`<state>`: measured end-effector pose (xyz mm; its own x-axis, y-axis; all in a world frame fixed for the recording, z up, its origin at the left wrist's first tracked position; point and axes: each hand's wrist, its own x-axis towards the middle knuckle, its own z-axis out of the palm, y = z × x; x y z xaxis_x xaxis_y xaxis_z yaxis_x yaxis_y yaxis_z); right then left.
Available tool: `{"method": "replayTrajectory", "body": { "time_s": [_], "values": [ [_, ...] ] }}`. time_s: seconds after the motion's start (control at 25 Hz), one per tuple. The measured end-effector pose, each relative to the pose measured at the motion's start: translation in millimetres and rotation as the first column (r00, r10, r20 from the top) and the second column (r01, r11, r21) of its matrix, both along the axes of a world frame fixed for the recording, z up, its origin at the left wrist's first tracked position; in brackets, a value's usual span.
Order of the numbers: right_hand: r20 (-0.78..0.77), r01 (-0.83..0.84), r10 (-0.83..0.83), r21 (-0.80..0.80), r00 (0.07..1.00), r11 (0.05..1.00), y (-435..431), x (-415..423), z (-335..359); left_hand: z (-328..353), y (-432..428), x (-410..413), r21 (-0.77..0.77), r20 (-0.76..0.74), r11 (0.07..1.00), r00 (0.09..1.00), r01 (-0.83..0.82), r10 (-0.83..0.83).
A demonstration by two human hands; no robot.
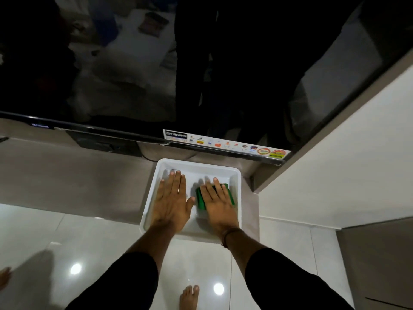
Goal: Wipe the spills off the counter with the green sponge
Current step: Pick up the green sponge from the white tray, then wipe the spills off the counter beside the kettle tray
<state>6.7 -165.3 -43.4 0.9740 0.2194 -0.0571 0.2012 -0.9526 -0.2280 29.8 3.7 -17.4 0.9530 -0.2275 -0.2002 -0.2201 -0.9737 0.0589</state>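
A white shallow tray (234,173) sits on the grey counter (78,175) under the television. Inside it lies the green sponge (200,199), mostly covered by my right hand (218,202), which presses flat on top of it with the fingers stretched out. My left hand (171,198) lies flat and spread on the tray's floor to the left of the sponge, holding nothing. No spill is clearly visible on the counter or in the tray.
A large black television (201,74) with a sticker strip (223,144) on its lower edge hangs just behind the tray. A white cabinet wall (335,164) rises on the right. Glossy white floor tiles (44,242) and a bare foot (189,296) show below the counter's front edge.
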Motion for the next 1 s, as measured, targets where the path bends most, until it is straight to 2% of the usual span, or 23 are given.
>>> {"method": "replayTrajectory", "body": {
  "time_s": [0.12,0.28,0.4,0.6,0.8,1.0],
  "values": [
    [0.096,-0.003,-0.001,0.043,0.995,0.999,-15.7,-14.9,31.9,22.4,-15.1,-16.1,0.013,0.015,1.0,1.0,0.019,-0.019],
    [0.194,0.078,-0.089,0.064,0.977,0.995,-72.8,-55.3,81.3,63.1,-73.2,-49.4,0.036,0.058,0.997,0.996,0.065,-0.067],
    [0.242,0.166,-0.178,0.068,0.954,0.984,-140.3,-104.7,109.8,87.2,-141.4,-84.3,0.017,0.09,0.992,0.988,0.127,-0.128],
    [0.284,0.377,-0.378,0.058,0.881,0.924,-286.4,-205.3,127.1,99.6,-288.3,-153.9,-0.102,0.123,0.931,0.933,0.35,-0.337],
    [0.303,0.607,-0.601,0.085,0.74,0.79,-421.6,-314.5,128.7,106.0,-453.8,-225.5,-0.056,0.149,0.791,0.788,0.61,-0.597],
    [0.332,0.841,-0.809,0.074,0.486,0.535,-545.9,-425.4,134.8,120.5,-620.4,-296.2,-0.054,0.159,0.564,0.565,0.824,-0.81]
  ]
}}
